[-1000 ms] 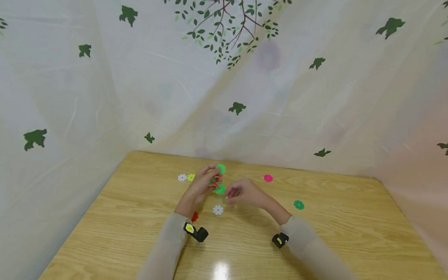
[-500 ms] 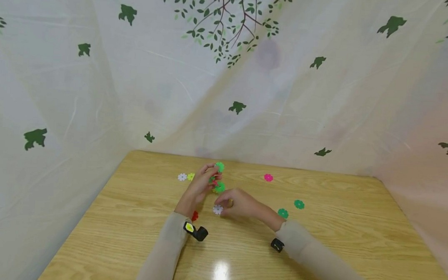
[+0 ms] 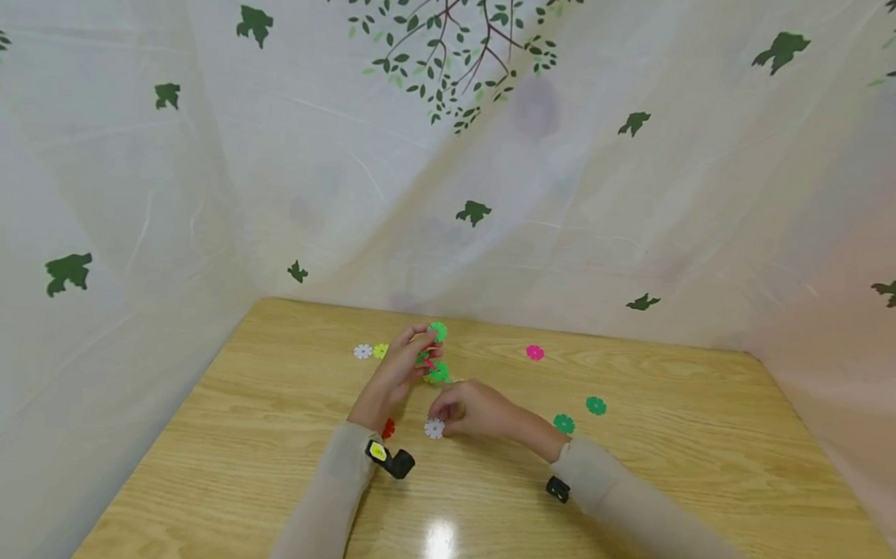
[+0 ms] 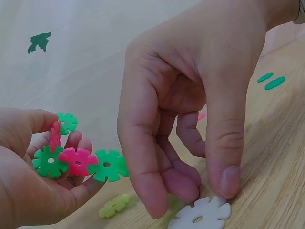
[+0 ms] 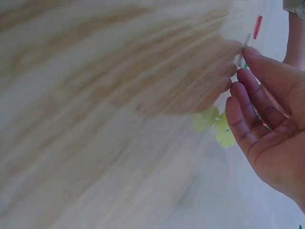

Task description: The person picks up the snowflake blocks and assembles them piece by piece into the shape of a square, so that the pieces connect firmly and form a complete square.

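My left hand (image 3: 397, 372) holds a small chain of linked plastic flower discs above the table. In the left wrist view, its thumb and index finger pinch the pink disc (image 4: 55, 135) near the top, which joins a light green disc (image 4: 68, 123) and a darker green disc (image 4: 50, 161). Another pink disc (image 4: 78, 161) and a bright green disc (image 4: 106, 165) extend sideways from them. My right hand (image 3: 481, 410) reaches down, its thumb and fingertips pinching the edge of a white flower disc (image 4: 200, 217). A yellow disc (image 4: 114, 206) lies below the chain.
On the wooden table (image 3: 259, 471) lie a red disc (image 3: 388, 429) by the left wrist, a white disc (image 3: 363, 352) and a yellow disc (image 3: 381, 351) at back left. A pink disc (image 3: 535, 352) and two green discs (image 3: 596, 405) are to the right. Printed cloth (image 3: 347, 183) hangs behind.
My right hand has moved from beside the chain down to the white disc and taken its edge. That disc has shifted slightly towards me. The left hand stays nearly still with the chain.
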`<state>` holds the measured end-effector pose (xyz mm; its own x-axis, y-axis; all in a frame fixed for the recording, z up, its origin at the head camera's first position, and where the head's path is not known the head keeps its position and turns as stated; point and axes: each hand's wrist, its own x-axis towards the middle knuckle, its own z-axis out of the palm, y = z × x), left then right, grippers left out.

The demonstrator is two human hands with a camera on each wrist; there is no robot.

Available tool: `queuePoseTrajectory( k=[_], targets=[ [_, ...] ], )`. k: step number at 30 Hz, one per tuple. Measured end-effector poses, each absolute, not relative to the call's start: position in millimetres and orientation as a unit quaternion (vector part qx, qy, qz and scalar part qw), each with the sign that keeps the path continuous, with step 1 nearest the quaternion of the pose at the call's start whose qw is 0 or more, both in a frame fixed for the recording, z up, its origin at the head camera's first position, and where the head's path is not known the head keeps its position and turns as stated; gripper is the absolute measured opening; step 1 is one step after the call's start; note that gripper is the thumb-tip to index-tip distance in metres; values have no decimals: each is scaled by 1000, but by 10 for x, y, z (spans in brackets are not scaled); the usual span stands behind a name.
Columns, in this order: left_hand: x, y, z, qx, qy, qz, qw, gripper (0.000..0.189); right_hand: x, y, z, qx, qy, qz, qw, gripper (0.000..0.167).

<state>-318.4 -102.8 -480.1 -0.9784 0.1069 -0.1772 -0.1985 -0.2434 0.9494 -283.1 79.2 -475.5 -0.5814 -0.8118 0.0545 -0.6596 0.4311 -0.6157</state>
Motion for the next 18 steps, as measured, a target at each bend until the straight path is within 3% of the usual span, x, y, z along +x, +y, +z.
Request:
queuePoseTrajectory(
  k=[5, 12, 18],
  targets=[
    [-3187, -1027, -4796, -37, 608, 787, 102, 24, -2835, 786, -4740, -451, 831, -288, 151, 29],
    [-3186, -1023, -4802, -35, 607, 787, 103, 24, -2864, 816, -4721, -457, 822, -283, 187, 24],
    [-3189, -1010, -4813, -42, 603, 789, 104, 21, -2899, 908, -4698, -434, 807, -313, 251, 24]
  ],
)
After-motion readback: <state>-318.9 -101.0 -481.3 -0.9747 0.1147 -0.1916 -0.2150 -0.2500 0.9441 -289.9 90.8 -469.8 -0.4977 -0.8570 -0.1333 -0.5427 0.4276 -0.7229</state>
